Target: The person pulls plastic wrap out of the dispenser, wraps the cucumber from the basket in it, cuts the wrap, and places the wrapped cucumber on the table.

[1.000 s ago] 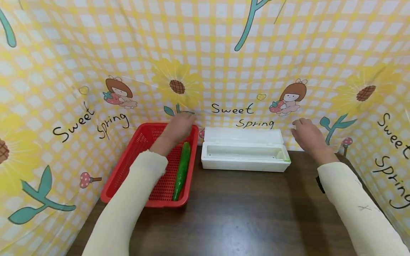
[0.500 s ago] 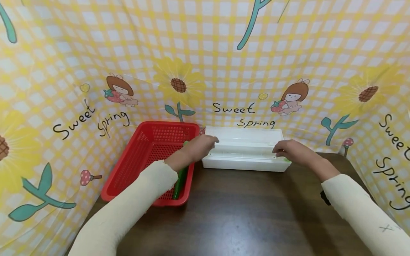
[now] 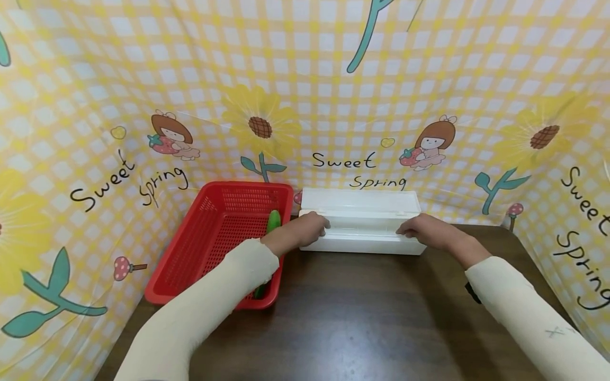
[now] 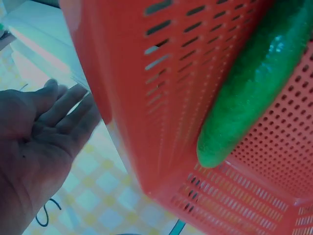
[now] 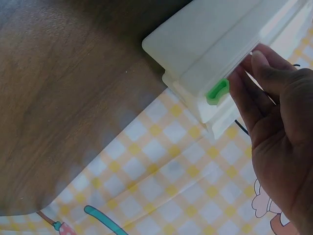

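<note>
A long white box [image 3: 357, 245] with its lid [image 3: 359, 201] raised stands at the table's back; a trough runs along its inside. My left hand [image 3: 312, 228] is at the left end of the trough. In the left wrist view its fingers [image 4: 73, 110] stretch toward the box, tips partly hidden by a basket rim. My right hand [image 3: 424, 231] is at the right end. In the right wrist view its thumb [image 5: 260, 59] and fingertips come close together at the box's edge, beside a green slider [image 5: 218, 92]. I cannot tell whether either hand pinches anything thin there.
A red perforated basket [image 3: 200, 248] stands left of the box, under my left forearm. Inside it lies a green cucumber [image 4: 254, 78] along the right wall. Brown wooden table [image 3: 352, 317] lies in front. A checked cloth [image 3: 343, 95] hangs behind and at both sides.
Both hands have come down from above the basket and box to the ends of the trough. They have drawn closer together. The basket, cucumber and box stay in place.
</note>
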`<state>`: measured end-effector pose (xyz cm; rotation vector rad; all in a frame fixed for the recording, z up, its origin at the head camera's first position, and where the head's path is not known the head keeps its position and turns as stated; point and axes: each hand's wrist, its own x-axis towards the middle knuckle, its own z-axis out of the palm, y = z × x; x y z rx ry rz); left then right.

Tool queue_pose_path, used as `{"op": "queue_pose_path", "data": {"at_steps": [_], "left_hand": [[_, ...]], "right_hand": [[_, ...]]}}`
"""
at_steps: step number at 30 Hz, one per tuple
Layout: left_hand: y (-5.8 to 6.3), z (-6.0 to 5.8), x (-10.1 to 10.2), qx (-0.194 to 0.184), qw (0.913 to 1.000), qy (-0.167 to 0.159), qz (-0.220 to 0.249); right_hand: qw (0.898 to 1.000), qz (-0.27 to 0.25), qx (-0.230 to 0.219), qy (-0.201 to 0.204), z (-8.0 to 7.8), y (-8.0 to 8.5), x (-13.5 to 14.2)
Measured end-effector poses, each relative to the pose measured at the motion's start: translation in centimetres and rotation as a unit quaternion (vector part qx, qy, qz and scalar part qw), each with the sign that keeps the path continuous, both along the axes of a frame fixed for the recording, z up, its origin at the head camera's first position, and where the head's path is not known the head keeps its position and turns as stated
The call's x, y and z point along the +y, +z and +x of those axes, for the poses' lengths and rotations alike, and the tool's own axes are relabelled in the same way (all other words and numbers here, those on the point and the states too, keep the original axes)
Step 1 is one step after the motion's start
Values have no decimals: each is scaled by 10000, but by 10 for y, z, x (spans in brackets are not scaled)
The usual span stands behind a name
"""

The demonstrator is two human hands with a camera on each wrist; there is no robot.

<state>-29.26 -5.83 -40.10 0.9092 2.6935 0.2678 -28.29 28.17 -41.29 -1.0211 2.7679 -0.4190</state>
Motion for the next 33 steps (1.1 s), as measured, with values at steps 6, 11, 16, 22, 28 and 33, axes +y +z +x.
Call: {"op": "queue_pose_path", "data": {"at_steps": [6, 11, 16, 22, 28, 33], "left_hand": [[-5, -5, 5, -169, 9998, 109, 62], [-7, -8, 6, -81, 9994, 227, 231], [-9, -14, 6, -52, 9987, 430, 262], [-5, -22, 9, -271, 9970, 647, 333], [-2, -27, 12, -125, 9974, 627, 342], [-4, -29, 15, 61, 9968, 675, 413]], "right_hand": [[9999, 70, -97, 72, -7, -1, -1], [9999, -34, -153, 19, -11, -3, -1], [9992, -313, -226, -74, -16, -6, 1], [9968, -614, -403, -311, -22, -6, 4], [9944, -673, -628, -512, -26, -5, 7], [9937, -684, -687, -570, -28, -9, 10]]}}
